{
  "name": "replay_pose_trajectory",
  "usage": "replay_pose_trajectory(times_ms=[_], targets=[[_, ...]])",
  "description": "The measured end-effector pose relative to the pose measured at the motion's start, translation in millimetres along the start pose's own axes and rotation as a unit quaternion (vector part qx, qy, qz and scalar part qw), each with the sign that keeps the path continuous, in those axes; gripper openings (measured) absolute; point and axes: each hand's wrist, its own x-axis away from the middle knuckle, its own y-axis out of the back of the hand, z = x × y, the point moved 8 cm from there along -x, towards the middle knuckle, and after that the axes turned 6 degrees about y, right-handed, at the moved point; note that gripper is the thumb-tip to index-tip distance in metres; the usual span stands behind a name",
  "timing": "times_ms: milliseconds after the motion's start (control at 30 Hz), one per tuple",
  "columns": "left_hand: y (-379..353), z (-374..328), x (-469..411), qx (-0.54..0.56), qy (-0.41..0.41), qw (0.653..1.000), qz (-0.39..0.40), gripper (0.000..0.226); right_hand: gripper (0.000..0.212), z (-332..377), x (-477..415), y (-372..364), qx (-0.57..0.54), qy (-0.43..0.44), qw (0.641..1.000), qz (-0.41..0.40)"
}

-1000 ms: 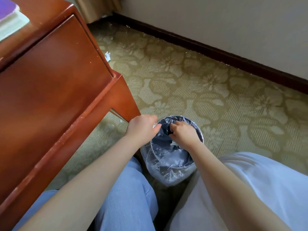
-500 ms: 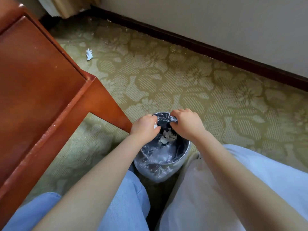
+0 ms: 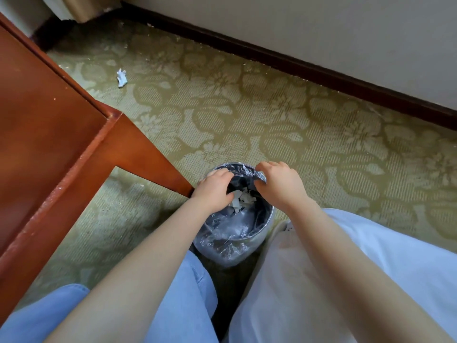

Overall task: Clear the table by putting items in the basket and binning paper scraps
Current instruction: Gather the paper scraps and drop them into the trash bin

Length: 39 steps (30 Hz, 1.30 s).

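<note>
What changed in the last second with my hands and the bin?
The left hand and right hand have drawn slightly apart over the bin, and paper scraps now show inside it, where hardly any showed before. Whether either grip holds paper is unclear. Bin, table and the crumpled scrap on the carpet stayed put.

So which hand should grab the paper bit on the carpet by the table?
Probably the left hand: it is over the left side of the bin, nearer the paper bit. The right hand would have to reach across it.
</note>
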Motion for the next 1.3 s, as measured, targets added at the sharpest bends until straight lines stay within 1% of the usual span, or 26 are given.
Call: replay_pose_trajectory(times_ms=[100, 233, 367, 500, 633, 800, 1033, 1200, 1300], targets=[[11.0, 4.6, 11.4, -0.009, 0.01, 1.0, -0.005, 0.055, 0.034, 4.8, 2.9, 2.6, 0.008, 0.003, 1.0, 0.008], [37.5, 3.6, 36.5, -0.02, 0.014, 0.999, -0.045, 0.048, 0.035, 20.0, 10.6, 15.0, 0.013, 0.015, 1.0, 0.003], [63.5, 6.8, 74.7, -0.028, 0.025, 0.997, -0.073, 0.05, 0.037, 46.8, 21.4, 36.3, 0.0, 0.038, 0.999, -0.016], [93.4, 15.9, 125.1, -0.036, 0.044, 0.991, -0.121, 0.047, 0.038, 82.8, 35.7, 63.0, -0.005, 0.074, 0.996, -0.044], [124.2, 24.9, 188.4, -0.003, 0.044, 0.981, -0.187, 0.049, 0.04, 121.0, 58.3, 95.6, 0.006, 0.112, 0.991, -0.078], [170.7, 30.4, 283.3, 0.013, 0.045, 0.95, -0.309, 0.05, 0.041, 185.9, 94.4, 145.0, 0.013, 0.184, 0.973, -0.136], [219.2, 55.4, 413.6, 0.009, 0.068, 0.894, -0.443, 0.047, 0.038, 293.1, 143.6, 201.7, 0.009, 0.271, 0.942, -0.198], [237.5, 100.6, 491.2, -0.006, 0.124, 0.866, -0.484, 0.049, 0.036, 374.3, 180.5, 219.1, -0.01, 0.336, 0.915, -0.225], [232.9, 138.8, 532.0, -0.008, 0.179, 0.858, -0.48, 0.045, 0.038, 420.9, 200.9, 216.6, -0.039, 0.376, 0.9, -0.217]])
